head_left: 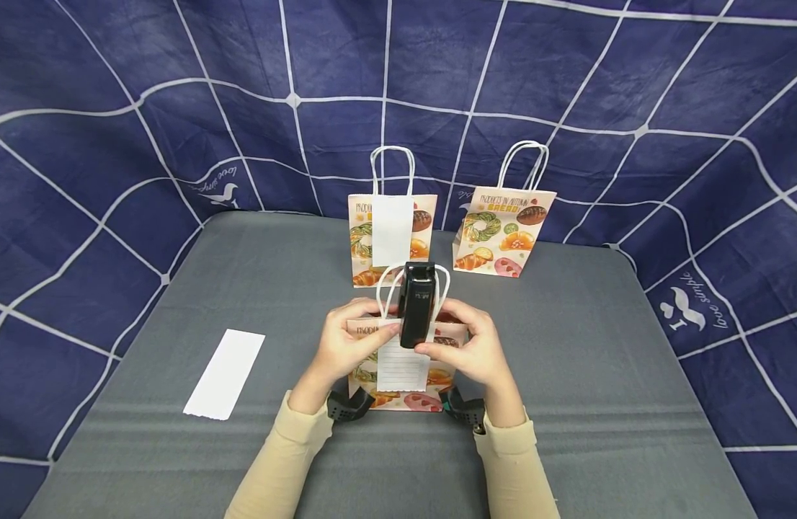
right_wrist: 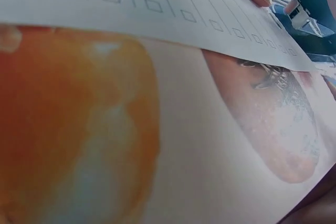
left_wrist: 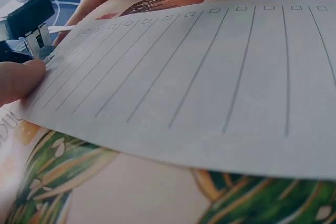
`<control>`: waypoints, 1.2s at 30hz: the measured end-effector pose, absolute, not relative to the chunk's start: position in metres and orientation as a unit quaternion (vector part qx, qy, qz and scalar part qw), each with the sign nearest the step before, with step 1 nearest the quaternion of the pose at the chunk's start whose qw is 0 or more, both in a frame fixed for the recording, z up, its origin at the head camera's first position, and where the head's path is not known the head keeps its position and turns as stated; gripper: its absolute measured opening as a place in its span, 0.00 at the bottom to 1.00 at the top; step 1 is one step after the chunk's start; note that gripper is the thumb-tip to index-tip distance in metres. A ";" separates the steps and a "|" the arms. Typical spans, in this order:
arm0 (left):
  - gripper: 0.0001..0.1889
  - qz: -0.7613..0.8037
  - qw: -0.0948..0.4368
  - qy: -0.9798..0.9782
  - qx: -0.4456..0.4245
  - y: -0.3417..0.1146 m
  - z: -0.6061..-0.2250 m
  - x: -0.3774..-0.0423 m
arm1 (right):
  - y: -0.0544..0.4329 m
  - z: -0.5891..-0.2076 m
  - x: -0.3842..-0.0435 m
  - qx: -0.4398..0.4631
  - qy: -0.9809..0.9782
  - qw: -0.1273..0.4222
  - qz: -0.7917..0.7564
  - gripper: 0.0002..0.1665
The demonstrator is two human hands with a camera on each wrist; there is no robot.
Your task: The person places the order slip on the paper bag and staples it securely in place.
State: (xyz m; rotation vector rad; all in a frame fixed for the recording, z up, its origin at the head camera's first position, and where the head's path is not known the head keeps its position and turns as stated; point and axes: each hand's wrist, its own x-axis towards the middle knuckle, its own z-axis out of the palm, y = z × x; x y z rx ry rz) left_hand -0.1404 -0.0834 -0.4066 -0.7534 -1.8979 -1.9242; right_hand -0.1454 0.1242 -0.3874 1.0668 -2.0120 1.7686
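A patterned paper bag (head_left: 366, 396) with white twisted handles is in front of me, a lined white paper slip (head_left: 401, 371) against its face. My left hand (head_left: 349, 335) pinches the slip and the bag's top edge, its thumb on the slip beside a black stapler (head_left: 416, 306). My right hand (head_left: 470, 342) grips the stapler, thumb at its near end and fingers partly hidden behind the bag. Both wrist views show the stapler's metal front at the slip's upper edge; in the left wrist view the slip (left_wrist: 210, 77) bows slightly over the bag.
Behind stands a similar bag (head_left: 361, 245) with a white slip (head_left: 392, 231) on its front. Another bag (head_left: 502, 231) without a slip stands at the back right. A loose white slip (head_left: 225, 375) lies on the grey table (head_left: 599, 375) at left. Blue cloth (head_left: 243, 58) surrounds the table.
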 end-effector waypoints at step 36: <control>0.10 -0.672 0.173 -0.665 -0.275 -0.084 -0.408 -0.142 | 0.122 -0.381 -0.142 0.398 -0.610 0.212 0.651 0.33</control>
